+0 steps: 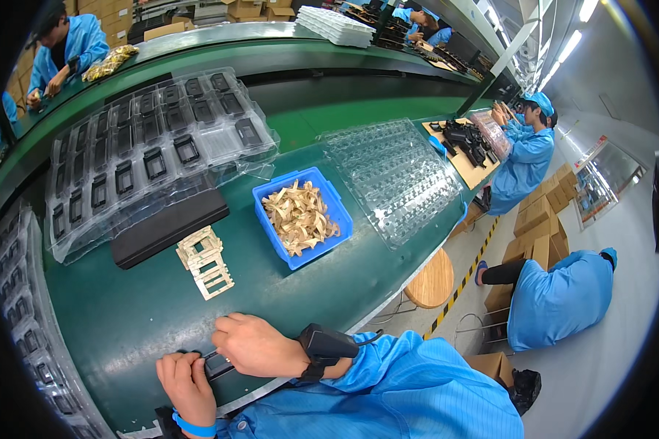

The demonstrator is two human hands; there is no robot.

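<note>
Near the front edge of the green work table, both my hands are at a small black plastic frame (217, 365). My left hand (186, 383) is closed on its left end with fingers bent and thumb against it. My right hand (252, 344) curls over its right end, and the fingers hide much of the part. Beyond them lies a pale sheet of peel-off strips (206, 263), with gaps between the strips. A blue bin (293, 257) behind it holds a heap of loose beige strips (299, 216).
Clear trays (154, 157) of black frames lie at the back left beside a black block (170, 228); another tray stack (29, 329) is at the left edge. A clear blister tray (393, 175) lies to the right. A wooden stool (429, 279) and several co-workers surround the table.
</note>
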